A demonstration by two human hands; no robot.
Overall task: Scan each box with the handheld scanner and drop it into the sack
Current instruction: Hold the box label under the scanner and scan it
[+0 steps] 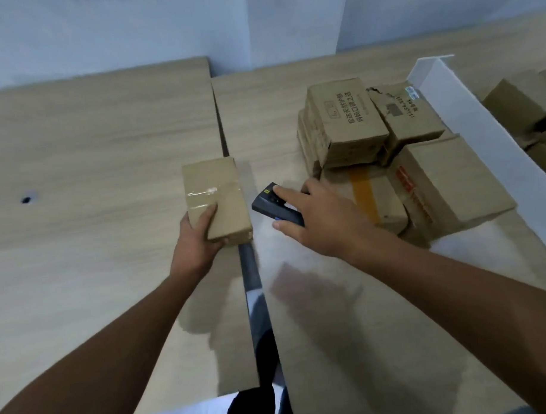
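A small brown cardboard box (217, 195) with clear tape across it is held above the gap between two tables; my left hand (198, 234) grips its near end, thumb on top. Just to its right, my right hand (323, 219) holds a black handheld scanner (273, 203), forefinger stretched along its top and its front end facing the box. A pile of several cardboard boxes (375, 147) sits on the right table beyond my right hand. No sack is in view.
Two light wooden tables (93, 151) stand side by side with a narrow dark gap (252, 285) between them. A white divider panel (479, 131) runs diagonally at the right, with more boxes (522, 111) behind it. A grey wall is at the back.
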